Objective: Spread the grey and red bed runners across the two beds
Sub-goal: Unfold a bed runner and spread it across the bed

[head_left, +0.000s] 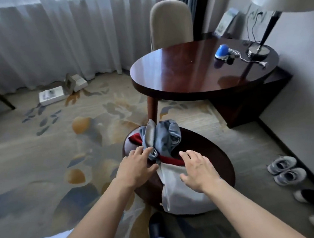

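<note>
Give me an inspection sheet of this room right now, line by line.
Surface: low round dark table, partly covered by cloth.
Job's things: grey and red runners bunched on it, pale part hanging over the edge.
Clutter: blue object on larger table; boxes and shoes on floor.
Hands: left hand touches the bundle; right hand open over it.
Cables: cord by lamp.
Surroundings: curtains, chair, patterned carpet.

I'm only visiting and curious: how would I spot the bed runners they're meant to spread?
Find the big round wooden table; before it stands a low round stool. The bed runners lie bundled on it, between both hands: the only grey and red cloth here.
</note>
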Motion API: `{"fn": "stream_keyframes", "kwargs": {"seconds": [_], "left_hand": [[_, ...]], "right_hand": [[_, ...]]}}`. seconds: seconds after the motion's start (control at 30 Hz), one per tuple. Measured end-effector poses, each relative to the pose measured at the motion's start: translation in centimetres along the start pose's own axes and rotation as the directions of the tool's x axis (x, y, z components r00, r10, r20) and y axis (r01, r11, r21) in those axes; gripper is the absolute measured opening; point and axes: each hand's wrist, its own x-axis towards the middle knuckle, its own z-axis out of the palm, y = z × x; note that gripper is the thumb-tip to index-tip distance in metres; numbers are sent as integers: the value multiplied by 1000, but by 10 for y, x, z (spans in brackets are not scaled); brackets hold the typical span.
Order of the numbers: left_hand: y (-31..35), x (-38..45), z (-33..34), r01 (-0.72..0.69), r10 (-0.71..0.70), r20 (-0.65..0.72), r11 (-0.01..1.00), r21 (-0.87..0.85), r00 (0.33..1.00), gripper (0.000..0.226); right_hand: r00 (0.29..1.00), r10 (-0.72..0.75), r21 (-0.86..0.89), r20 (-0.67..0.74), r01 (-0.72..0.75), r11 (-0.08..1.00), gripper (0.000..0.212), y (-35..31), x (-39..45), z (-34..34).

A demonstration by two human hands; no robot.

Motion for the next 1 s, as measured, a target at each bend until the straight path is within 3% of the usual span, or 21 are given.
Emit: {"fn": "stream_keyframes", "kwargs": {"seconds": [0.33,0.73,1.0], "left_hand": [[-32,166,37,-84,80,116,996,32,990,69],[-53,284,167,-80,65,206,995,64,976,66],[-72,353,232,-11,0,154,997,72,988,87]], "right_hand": [[990,97,-11,105,-96,995,74,53,116,28],[942,40,-9,334,-39,999,74,111,202,171],[909,32,-92,415,7,996,75,140,233,251]]}}
